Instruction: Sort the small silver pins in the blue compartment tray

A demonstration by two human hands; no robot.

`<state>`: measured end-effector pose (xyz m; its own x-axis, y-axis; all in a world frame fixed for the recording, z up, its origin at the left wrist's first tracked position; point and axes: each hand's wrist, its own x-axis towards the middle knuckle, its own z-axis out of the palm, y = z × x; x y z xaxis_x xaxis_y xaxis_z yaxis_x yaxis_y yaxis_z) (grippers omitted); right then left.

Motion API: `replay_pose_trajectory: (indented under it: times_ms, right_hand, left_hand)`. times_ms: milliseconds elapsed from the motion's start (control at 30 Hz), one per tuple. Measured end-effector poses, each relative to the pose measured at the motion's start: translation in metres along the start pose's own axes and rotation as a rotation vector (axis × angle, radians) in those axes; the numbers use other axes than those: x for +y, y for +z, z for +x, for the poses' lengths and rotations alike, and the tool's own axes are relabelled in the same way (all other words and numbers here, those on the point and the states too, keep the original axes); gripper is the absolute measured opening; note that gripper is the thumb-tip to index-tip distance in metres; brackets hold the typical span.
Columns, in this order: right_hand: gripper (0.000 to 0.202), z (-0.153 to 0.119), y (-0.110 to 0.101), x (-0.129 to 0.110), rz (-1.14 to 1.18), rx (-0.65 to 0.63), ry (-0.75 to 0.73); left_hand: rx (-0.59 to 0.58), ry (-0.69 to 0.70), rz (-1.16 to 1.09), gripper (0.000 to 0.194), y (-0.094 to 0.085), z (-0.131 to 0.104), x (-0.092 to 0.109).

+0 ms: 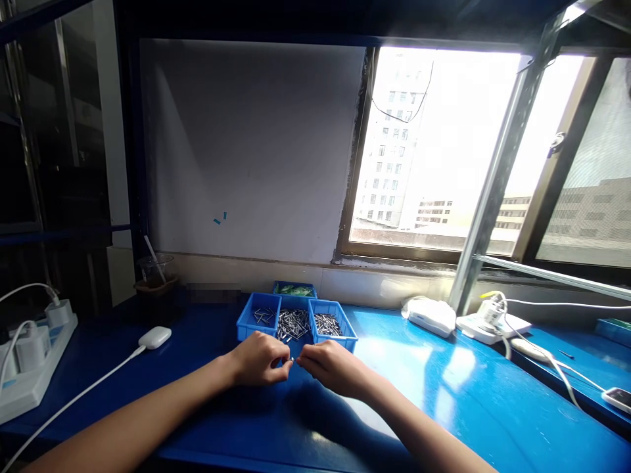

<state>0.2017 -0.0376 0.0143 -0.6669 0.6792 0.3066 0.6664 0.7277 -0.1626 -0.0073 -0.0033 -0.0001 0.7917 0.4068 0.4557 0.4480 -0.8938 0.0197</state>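
My left hand (263, 359) and my right hand (336, 368) meet over the blue table, fingertips almost touching. Both are closed in a pinch. A tiny bright bit shows between the fingertips, too small to name. Just beyond the hands stand two blue bins. The left bin (245, 325) holds a few thin metal pins, like nails or rivets; the right bin (348, 325) holds many more. Between the bins lies a pile of the same metal pins (292, 323) on the table.
Behind the pile is another blue bin (315, 290) with green contents. On the left are a white charging case (155, 337) with its cable, a power strip (44, 374) and a plastic cup (158, 268). To the right lie a white packet (430, 315) and another power strip (476, 327).
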Motion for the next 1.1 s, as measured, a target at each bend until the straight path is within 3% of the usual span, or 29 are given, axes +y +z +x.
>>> replay_pose_trajectory:
  times_ms: [833, 1100]
  right_hand:
    - [0.022, -0.0013, -0.0057, -0.0011, 0.027, -0.017, 0.014]
    - [0.026, -0.0013, -0.0041, 0.0013, 0.034, 0.005, 0.026]
  left_hand:
    - [-0.033, -0.053, -0.035, 0.015, 0.0023, 0.0001, -0.0011]
    - [-0.099, -0.147, -0.079, 0.021, -0.005, 0.0011, 0.0018]
